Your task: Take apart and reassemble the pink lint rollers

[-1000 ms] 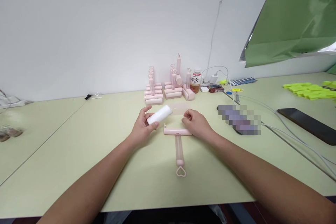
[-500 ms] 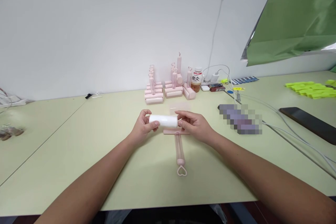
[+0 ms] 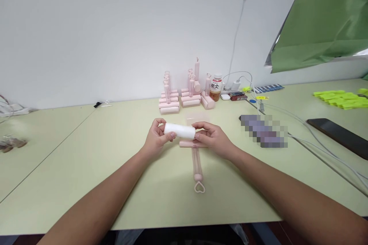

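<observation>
A white lint roller refill [image 3: 179, 131] is held a little above the table, its right end tilted slightly down. My left hand [image 3: 160, 136] is closed round its left end, thumb across the front. At the right end, the thumb and fingers of my right hand [image 3: 212, 136] pinch the edge of the roll. Just beneath lies a pink lint roller [image 3: 196, 162] with a clear handle and a heart-shaped loop pointing toward me; my right hand partly covers its head. A translucent pink cover [image 3: 198, 116] lies behind the roll.
Several pink lint rollers [image 3: 169, 105] stand by the wall, beside a supplement bottle [image 3: 216, 88]. To the right are a blurred-out phone-like object [image 3: 263, 130], a black phone [image 3: 339, 136], white cables [image 3: 324, 153] and yellow-green pieces [image 3: 340, 98].
The refill's right end has tipped down a little, and my right fingers have closed in on that end. The lint roller on the table stays in place.
</observation>
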`<action>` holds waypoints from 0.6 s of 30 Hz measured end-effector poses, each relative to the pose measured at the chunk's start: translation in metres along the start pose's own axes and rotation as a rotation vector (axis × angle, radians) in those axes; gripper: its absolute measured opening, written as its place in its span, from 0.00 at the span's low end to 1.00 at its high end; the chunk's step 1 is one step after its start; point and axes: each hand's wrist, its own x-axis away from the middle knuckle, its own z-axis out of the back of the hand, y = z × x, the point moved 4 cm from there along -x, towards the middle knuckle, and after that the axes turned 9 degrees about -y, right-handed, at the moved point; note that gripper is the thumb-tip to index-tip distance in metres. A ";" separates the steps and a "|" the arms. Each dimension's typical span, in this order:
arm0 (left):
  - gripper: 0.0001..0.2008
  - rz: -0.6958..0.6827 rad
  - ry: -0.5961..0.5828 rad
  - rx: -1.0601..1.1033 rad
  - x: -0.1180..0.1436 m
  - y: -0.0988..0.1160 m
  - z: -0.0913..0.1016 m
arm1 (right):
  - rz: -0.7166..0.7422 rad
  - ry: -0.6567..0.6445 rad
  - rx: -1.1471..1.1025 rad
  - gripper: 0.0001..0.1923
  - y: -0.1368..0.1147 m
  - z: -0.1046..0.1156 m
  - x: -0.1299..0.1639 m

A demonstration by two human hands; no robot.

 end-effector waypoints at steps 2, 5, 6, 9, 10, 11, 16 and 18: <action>0.31 -0.001 0.002 -0.003 0.000 0.001 0.000 | -0.007 0.007 -0.005 0.23 0.000 0.000 0.000; 0.31 0.003 0.000 -0.010 0.000 0.001 0.000 | -0.016 0.006 -0.010 0.22 -0.001 0.001 0.000; 0.31 0.007 -0.003 -0.012 0.000 0.001 0.000 | -0.014 -0.001 -0.015 0.22 -0.002 0.001 0.000; 0.31 0.019 -0.020 -0.008 0.000 0.001 0.000 | 0.011 -0.035 -0.030 0.19 -0.004 0.000 0.001; 0.31 0.024 -0.029 -0.005 0.000 0.001 0.000 | 0.020 -0.045 -0.030 0.19 -0.005 0.000 0.001; 0.31 0.029 -0.037 -0.002 0.000 0.001 -0.001 | 0.027 -0.053 -0.026 0.18 -0.006 0.000 0.002; 0.33 0.033 -0.028 0.015 0.001 0.000 -0.002 | 0.015 0.009 -0.009 0.14 -0.007 -0.002 0.001; 0.34 0.033 0.001 0.028 0.001 0.000 -0.002 | -0.015 0.080 -0.082 0.15 -0.005 0.000 0.001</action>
